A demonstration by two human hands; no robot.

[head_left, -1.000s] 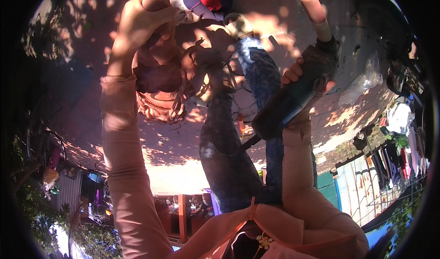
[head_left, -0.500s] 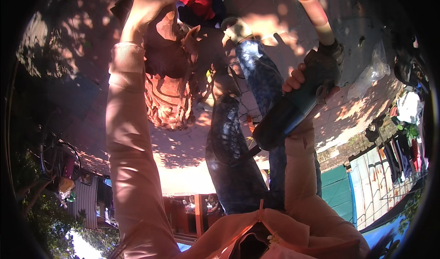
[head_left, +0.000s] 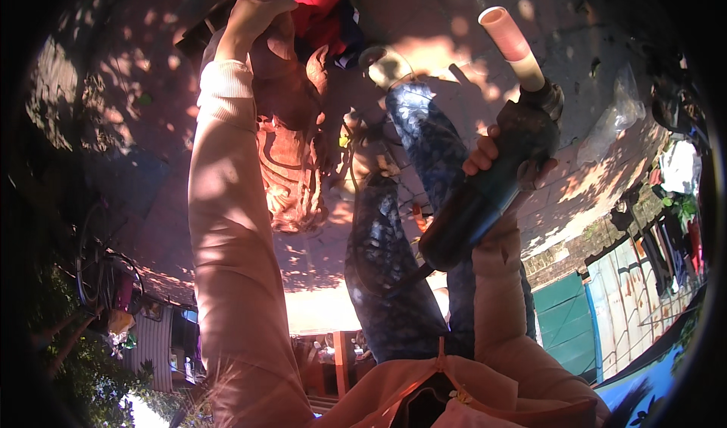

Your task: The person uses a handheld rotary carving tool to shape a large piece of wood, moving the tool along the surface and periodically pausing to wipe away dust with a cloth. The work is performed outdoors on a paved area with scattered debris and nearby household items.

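Note:
A reddish-brown wood carving stands left of my legs, with wavy grooves low down and a pointed, ear-like tip. My left hand is curled over its far upper end; the fingertips are partly hidden. On the right, my right hand is wrapped round the dark body of an angle grinder. A pale reddish sanding roll sticks out from the grinder's head, up and away from me, apart from the carving. Whether the roll is spinning I cannot tell.
A cord runs from the grinder's rear across my legs in blue patterned trousers. Red cloth lies beyond the carving. A clear plastic bag is on the paving at right. A bicycle stands at left.
The whole view has shifted, so most things sit slightly lower in the picture. My left hand stays on the carving, and my right hand still holds the grinder, its roll apart from the wood.

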